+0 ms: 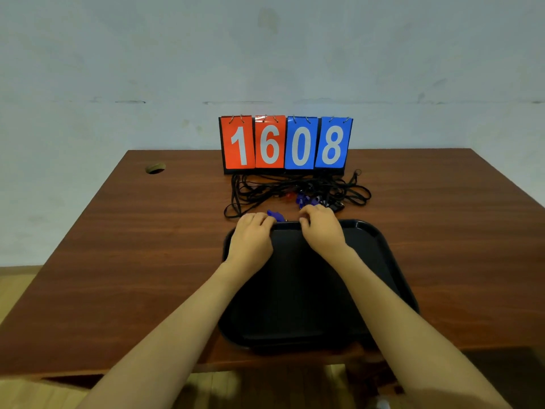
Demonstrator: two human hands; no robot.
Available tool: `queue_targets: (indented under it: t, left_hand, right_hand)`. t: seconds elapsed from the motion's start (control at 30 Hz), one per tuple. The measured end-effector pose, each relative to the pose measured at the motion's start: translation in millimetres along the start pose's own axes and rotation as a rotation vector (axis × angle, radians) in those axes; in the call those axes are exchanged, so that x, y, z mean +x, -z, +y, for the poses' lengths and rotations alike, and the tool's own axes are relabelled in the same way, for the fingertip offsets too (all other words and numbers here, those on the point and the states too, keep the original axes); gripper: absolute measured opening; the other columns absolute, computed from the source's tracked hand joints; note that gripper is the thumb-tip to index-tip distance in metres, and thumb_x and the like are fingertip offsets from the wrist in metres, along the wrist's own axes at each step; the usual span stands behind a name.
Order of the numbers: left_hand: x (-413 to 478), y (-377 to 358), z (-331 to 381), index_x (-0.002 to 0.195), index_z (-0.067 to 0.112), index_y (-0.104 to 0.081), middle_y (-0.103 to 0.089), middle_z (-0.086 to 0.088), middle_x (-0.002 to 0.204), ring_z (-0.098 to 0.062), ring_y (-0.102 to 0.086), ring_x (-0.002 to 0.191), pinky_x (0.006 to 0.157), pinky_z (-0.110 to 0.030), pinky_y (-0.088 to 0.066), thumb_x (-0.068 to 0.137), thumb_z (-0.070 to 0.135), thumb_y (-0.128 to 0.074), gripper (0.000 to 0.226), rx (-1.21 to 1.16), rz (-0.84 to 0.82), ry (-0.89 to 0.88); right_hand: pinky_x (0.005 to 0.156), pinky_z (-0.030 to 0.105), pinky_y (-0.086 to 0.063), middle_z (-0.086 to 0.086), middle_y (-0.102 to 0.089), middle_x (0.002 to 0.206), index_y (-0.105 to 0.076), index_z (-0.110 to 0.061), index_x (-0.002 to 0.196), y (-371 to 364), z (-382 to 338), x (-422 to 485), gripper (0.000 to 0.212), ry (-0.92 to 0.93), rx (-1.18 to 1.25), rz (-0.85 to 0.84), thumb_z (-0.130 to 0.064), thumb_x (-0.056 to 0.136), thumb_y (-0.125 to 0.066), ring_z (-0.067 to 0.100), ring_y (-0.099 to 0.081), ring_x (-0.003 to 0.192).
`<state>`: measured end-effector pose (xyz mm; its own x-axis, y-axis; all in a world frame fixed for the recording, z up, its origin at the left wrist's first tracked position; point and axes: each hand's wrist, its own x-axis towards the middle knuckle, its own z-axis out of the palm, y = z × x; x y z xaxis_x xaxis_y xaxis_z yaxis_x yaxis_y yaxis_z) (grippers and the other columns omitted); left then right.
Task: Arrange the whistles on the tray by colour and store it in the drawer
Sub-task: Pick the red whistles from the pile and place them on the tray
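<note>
Black plastic tray (383, 261), bare, centre of wooden table (118, 261). Blue whistle (275, 215) at 12 o'clock rim, pinched by left hand (250, 240); right hand (321, 231) curled, contents unclear. Remaining whistles (303, 199) tangled in lanyards (250, 190) beyond. Advisable: free cord before lifting.

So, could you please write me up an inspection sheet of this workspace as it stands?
Surface: brown wooden table, with a round hole near its far left corner.
Job's things: black tray, no whistles seen on it; blue whistle at its far rim; red whistle and more blue whistles in the tangle beyond. No drawer in view.
Clutter: flip scoreboard reading 16 and 08.
Hands: left hand and right hand both at the tray's far rim, fingers curled; the grip itself is hidden.
Cables: black lanyard cords, tangled, in front of the scoreboard.
Surroundings: pale wall; light floor.
</note>
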<state>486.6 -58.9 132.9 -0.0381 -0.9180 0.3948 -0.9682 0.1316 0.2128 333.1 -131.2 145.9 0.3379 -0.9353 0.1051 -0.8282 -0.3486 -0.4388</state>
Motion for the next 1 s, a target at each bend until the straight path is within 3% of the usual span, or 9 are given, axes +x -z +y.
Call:
queue_targets:
  t: [0.1, 0.2, 0.37, 0.53, 0.63, 0.77, 0.9, 1.0]
  left_hand:
    - [31.0, -0.8, 6.4, 0.115, 0.005, -0.059, -0.058, -0.014, 0.115, -0.034, -0.053, 0.103, 0.088, -0.041, -0.044, 0.090, 0.009, -0.045, 0.030, 0.005, -0.180, 0.103]
    - [56.1, -5.3, 0.9, 0.131, 0.008, -0.048, -0.046, -0.015, 0.132, -0.034, -0.044, 0.118, 0.095, -0.042, -0.042, 0.095, 0.018, -0.045, 0.038, 0.064, -0.372, 0.206]
    - [80.7, -19.2, -12.4, 0.126, 0.009, -0.054, -0.044, -0.016, 0.134, -0.036, -0.045, 0.121, 0.098, -0.045, -0.042, 0.088, 0.025, -0.061, 0.042, -0.002, -0.527, 0.246]
    - [92.6, -20.1, -17.0, 0.108, 0.000, -0.062, -0.058, -0.019, 0.111, -0.034, -0.055, 0.104, 0.085, -0.040, -0.044, 0.096, 0.029, -0.050, 0.033, -0.151, -0.531, 0.197]
    - [93.5, -23.3, -19.0, 0.112, 0.003, -0.055, -0.055, -0.017, 0.116, -0.033, -0.053, 0.107, 0.088, -0.038, -0.043, 0.092, 0.020, -0.056, 0.026, -0.116, -0.551, 0.166]
    - [90.1, -29.2, -22.6, 0.115, 0.005, -0.051, -0.054, -0.016, 0.117, -0.033, -0.053, 0.109, 0.089, -0.039, -0.043, 0.087, 0.018, -0.063, 0.033, -0.100, -0.503, 0.152]
    - [87.4, -29.5, -22.6, 0.117, 0.005, -0.049, -0.054, -0.017, 0.117, -0.035, -0.053, 0.108, 0.088, -0.041, -0.045, 0.088, 0.023, -0.062, 0.037, -0.084, -0.476, 0.159]
    - [83.1, -29.8, -21.5, 0.119, 0.007, -0.047, -0.055, -0.014, 0.118, -0.035, -0.055, 0.107, 0.086, -0.044, -0.047, 0.092, 0.030, -0.055, 0.036, 0.005, -0.471, 0.132]
  right_hand:
    - [0.095, 0.037, -0.043, 0.011, -0.054, 0.124, -0.054, -0.010, 0.127, 9.3, 5.4, 22.9, 0.032, 0.003, 0.008, -0.050, -0.014, 0.099, -0.040, 0.027, -0.048, 0.116]
    - [0.098, 0.040, -0.043, 0.011, -0.048, 0.131, -0.049, -0.013, 0.133, 7.7, 2.4, 51.2, 0.037, 0.034, -0.024, -0.126, -0.009, 0.098, -0.037, 0.028, -0.046, 0.120]
    - [0.102, 0.044, -0.041, 0.013, -0.038, 0.142, -0.036, -0.016, 0.143, -10.2, -3.6, 88.8, 0.048, 0.083, -0.183, -0.296, -0.011, 0.096, -0.041, 0.031, -0.035, 0.130]
    - [0.107, 0.047, -0.030, 0.015, -0.036, 0.143, -0.028, -0.019, 0.146, -21.5, -2.5, 109.5, 0.058, 0.097, -0.389, -0.306, -0.022, 0.093, -0.051, 0.034, -0.027, 0.135]
    - [0.108, 0.049, -0.026, 0.015, -0.044, 0.139, -0.030, -0.020, 0.143, -25.1, 0.7, 114.8, 0.048, 0.091, -0.407, -0.255, -0.019, 0.096, -0.042, 0.035, -0.029, 0.133]
    - [0.109, 0.051, -0.024, 0.014, -0.048, 0.134, -0.045, -0.019, 0.129, -26.9, 1.7, 113.7, 0.033, 0.101, -0.453, -0.221, -0.021, 0.096, -0.043, 0.033, -0.031, 0.131]
    - [0.111, 0.057, -0.018, 0.013, -0.049, 0.125, -0.050, -0.020, 0.116, -23.7, 2.9, 105.3, 0.022, 0.084, -0.383, -0.186, -0.017, 0.095, -0.043, 0.033, -0.034, 0.126]
    - [0.107, 0.053, -0.023, 0.009, -0.047, 0.114, -0.050, -0.020, 0.108, -11.7, 1.0, 92.1, 0.017, 0.099, -0.234, -0.089, -0.024, 0.096, -0.039, 0.030, -0.038, 0.115]
